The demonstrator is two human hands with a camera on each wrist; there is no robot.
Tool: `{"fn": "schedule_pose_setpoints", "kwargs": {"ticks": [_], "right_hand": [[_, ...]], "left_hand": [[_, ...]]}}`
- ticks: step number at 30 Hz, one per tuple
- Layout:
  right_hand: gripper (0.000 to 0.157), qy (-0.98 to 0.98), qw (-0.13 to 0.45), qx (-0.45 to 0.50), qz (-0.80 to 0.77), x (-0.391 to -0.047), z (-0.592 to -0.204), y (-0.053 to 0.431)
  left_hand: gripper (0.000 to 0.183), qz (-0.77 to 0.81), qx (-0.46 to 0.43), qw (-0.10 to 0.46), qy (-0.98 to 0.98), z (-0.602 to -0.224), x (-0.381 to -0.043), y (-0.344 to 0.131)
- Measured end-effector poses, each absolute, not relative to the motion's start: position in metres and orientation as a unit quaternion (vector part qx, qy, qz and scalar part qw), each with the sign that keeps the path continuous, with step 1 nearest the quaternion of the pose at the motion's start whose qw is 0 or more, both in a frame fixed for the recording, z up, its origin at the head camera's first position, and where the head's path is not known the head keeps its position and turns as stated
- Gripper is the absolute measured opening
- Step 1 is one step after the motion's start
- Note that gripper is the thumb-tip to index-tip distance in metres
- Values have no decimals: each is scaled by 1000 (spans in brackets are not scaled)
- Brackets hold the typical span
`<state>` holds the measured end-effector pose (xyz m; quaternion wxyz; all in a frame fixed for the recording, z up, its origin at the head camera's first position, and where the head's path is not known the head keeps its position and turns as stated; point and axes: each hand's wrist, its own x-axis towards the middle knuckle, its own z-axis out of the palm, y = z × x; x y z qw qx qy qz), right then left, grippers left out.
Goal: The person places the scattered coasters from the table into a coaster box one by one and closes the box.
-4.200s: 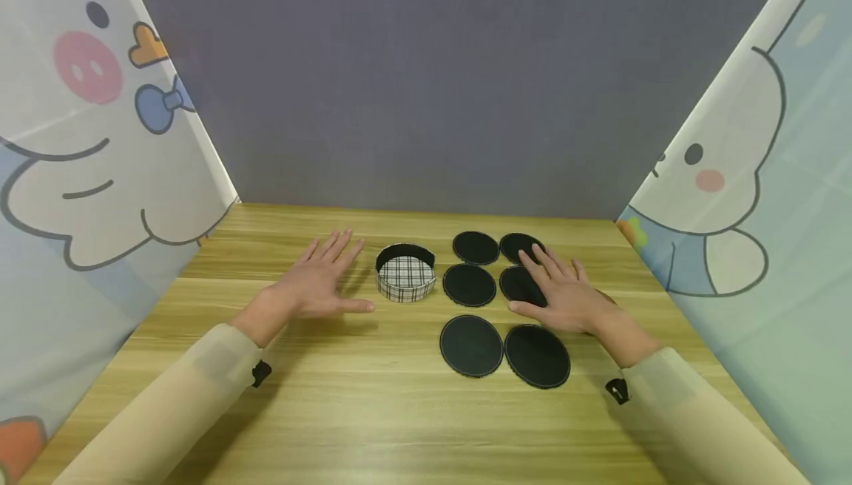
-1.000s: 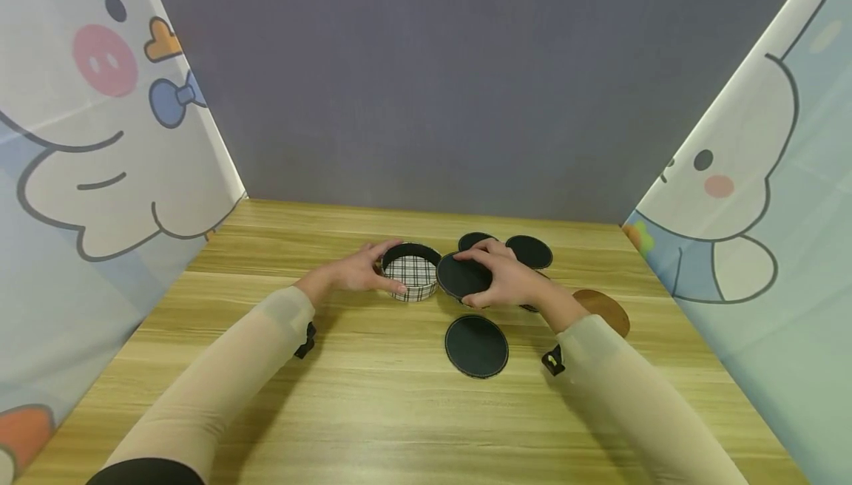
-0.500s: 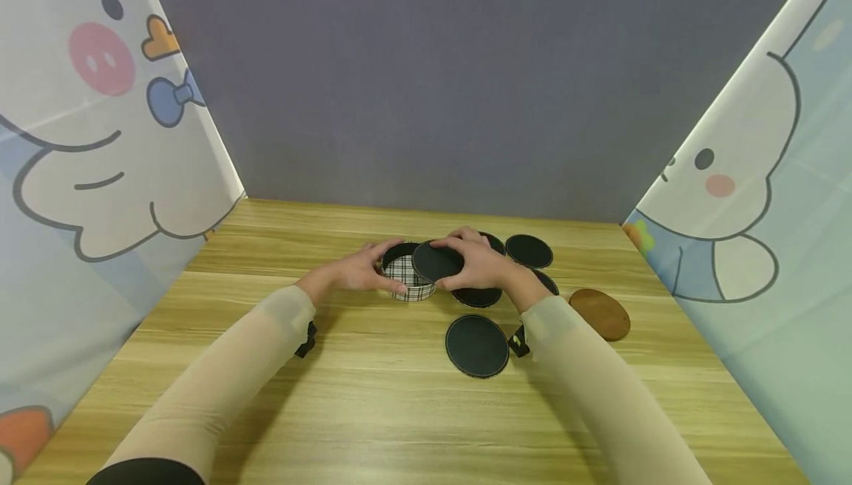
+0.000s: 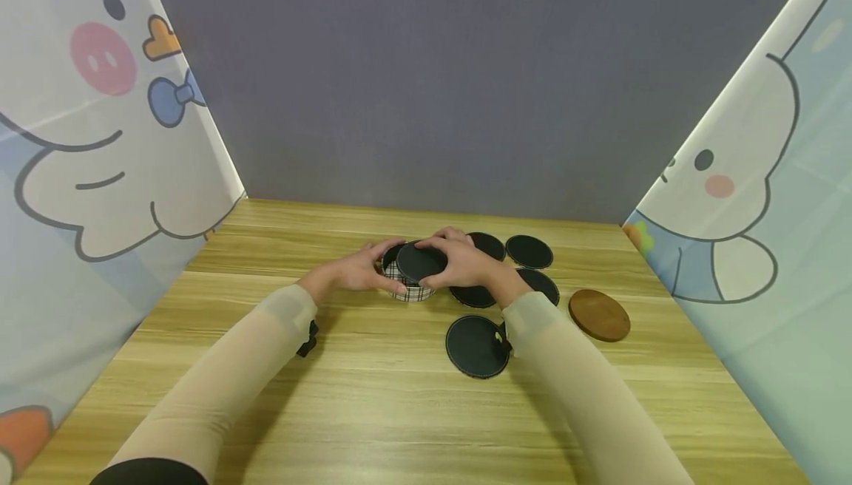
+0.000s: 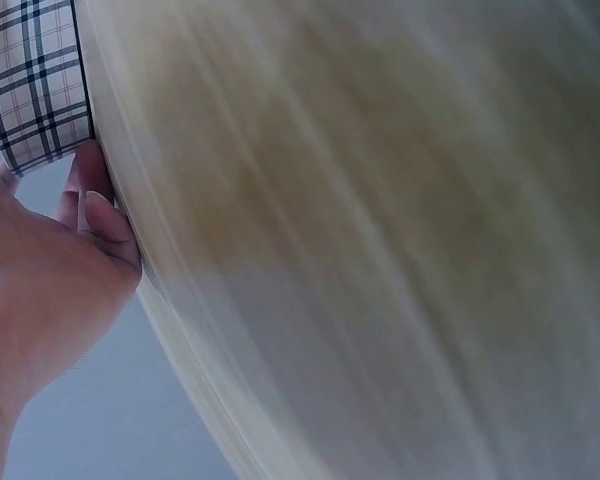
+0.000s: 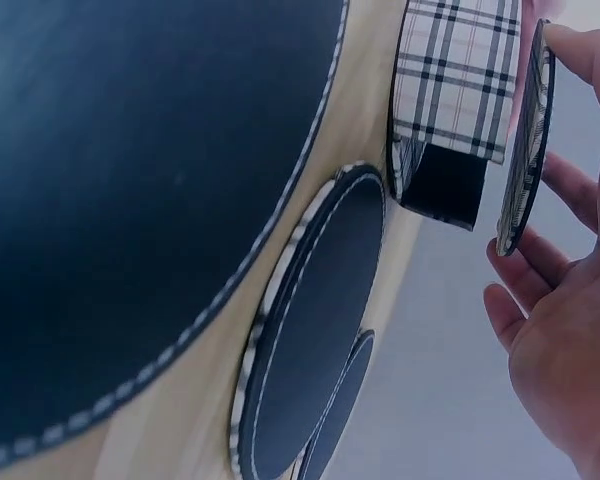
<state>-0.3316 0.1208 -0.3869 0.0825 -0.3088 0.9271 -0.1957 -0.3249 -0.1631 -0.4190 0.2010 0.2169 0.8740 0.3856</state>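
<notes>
A round coaster holder (image 4: 414,293), plaid with a black lining, stands on the table with a gap in its wall on the right. My left hand (image 4: 356,269) grips its left side between thumb and fingers. In my right hand (image 4: 466,265), a round black coaster (image 4: 421,262) is pinched by its edge over the holder, covering much of the opening. Seen from the right wrist, this coaster (image 6: 527,150) has a plaid underside and hangs tilted, apart from the holder (image 6: 455,80). The left wrist view shows only part of the holder (image 5: 40,90) above the left hand (image 5: 50,270).
Several black coasters lie right of the holder, among them a near one (image 4: 475,348), a far one (image 4: 529,251) and one partly behind the right forearm (image 4: 542,285). Farther right lies a brown wooden disc (image 4: 599,315). A grey panel (image 4: 426,86) rises behind the table.
Both hands lay spread and apart at first. The left hand has since taken hold of the holder; the right hand picked up the front right coaster and carried it left over the holder.
</notes>
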Motion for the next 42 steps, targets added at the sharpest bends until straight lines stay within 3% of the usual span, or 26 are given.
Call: {"fn": "schedule_pose_setpoints", "kwargs": {"ticks": [14,27,42], "right_hand": [[81,924,94,-315,-193,-335,-391,104],[80,923,105,-315,-195,-337,-391,104],[81,919,116,-322,-195,-336,-390,106]], "left_hand": [[122,375,215,218,875,-424,-336,-163],[113,379,223,208,874,-419,-328,-162],[119,375,221,212,875,-419,-329,-163]]}}
